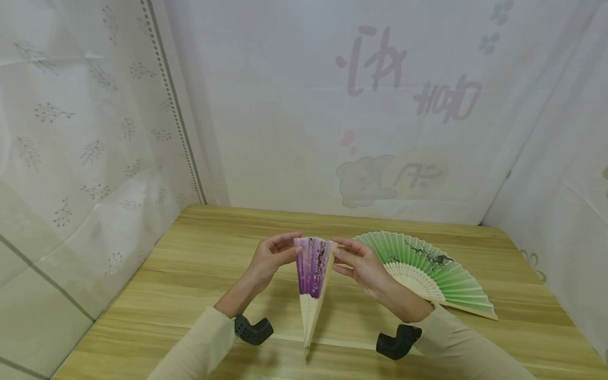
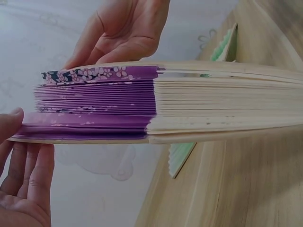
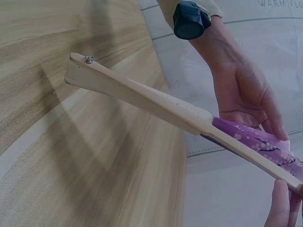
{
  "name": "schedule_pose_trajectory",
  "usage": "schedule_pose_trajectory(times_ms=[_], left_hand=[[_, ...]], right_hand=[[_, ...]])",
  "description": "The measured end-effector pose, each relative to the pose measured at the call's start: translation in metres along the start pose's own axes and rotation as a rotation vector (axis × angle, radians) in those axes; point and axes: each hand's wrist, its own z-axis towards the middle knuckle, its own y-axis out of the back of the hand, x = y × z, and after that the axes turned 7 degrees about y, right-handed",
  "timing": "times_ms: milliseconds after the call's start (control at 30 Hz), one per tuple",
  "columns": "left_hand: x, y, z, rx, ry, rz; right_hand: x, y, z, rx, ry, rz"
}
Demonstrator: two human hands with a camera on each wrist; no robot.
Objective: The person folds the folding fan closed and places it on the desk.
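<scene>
A purple folding fan [image 1: 314, 269] with pale wooden ribs and a blossom print stands partly spread between both hands, its pivot end pointing down toward the near side. My left hand [image 1: 269, 259] pinches the fan's upper left edge between thumb and fingers. At the upper right edge, my right hand [image 1: 362, 264] grips the outer wooden rib. In the left wrist view the fan's folded pleats [image 2: 94, 97] lie bunched between two outer ribs. A small metal pivot pin [image 3: 89, 59] shows at the narrow end in the right wrist view.
A green folding fan [image 1: 427, 264] with a dark branch print lies fully spread on the wooden table [image 1: 204, 237], to the right behind my right forearm. Pale printed curtains [image 1: 285, 105] hang around the table's back and sides. Each wrist carries a black device [image 1: 254, 330].
</scene>
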Motion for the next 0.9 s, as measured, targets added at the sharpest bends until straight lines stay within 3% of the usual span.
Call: schedule_pose_trajectory(times_ms=[900], left_hand=[[-0.0050,-0.0084,-0.0016,-0.052,-0.012,-0.022]], right_hand=[[0.0003,-0.0041,0.0011,-0.047,0.011,-0.049]])
